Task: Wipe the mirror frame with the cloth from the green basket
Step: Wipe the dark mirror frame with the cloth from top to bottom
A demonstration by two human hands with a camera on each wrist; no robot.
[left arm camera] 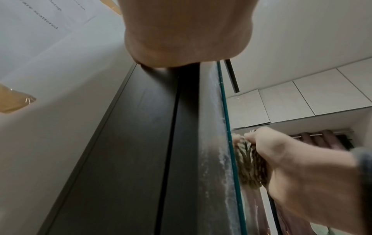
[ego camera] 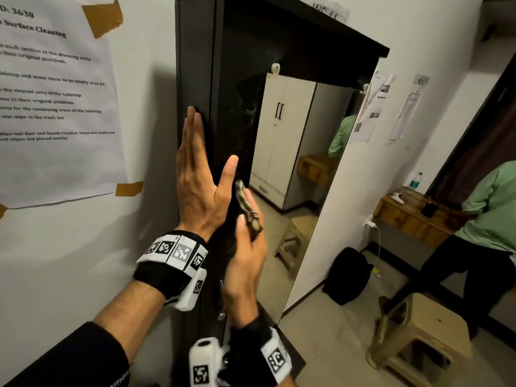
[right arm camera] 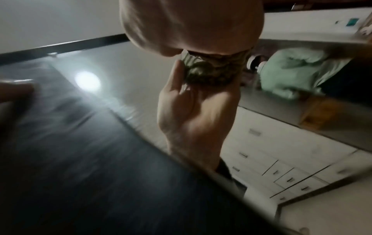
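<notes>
The tall dark mirror frame point(ego camera: 231, 79) stands against the white wall, with the mirror glass point(ego camera: 293, 163) set in its right part. My left hand point(ego camera: 202, 163) lies flat on the frame's left side, fingers straight and thumb spread over the front face; its palm point(left arm camera: 185, 31) touches the dark wood point(left arm camera: 130, 159). My right hand point(ego camera: 245, 247) grips a bunched striped brown cloth point(ego camera: 248, 210) and holds it where the dusty frame meets the glass. The cloth point(right arm camera: 217, 70) and my fingers are mirrored in the glass. The green basket is out of sight.
A printed sheet point(ego camera: 55, 101) is taped to the wall left of the frame. To the right stand a person in a green shirt point(ego camera: 491, 208), a beige plastic stool point(ego camera: 424, 339), a black bag point(ego camera: 349, 275) and a wooden shelf point(ego camera: 413, 213) with a bottle.
</notes>
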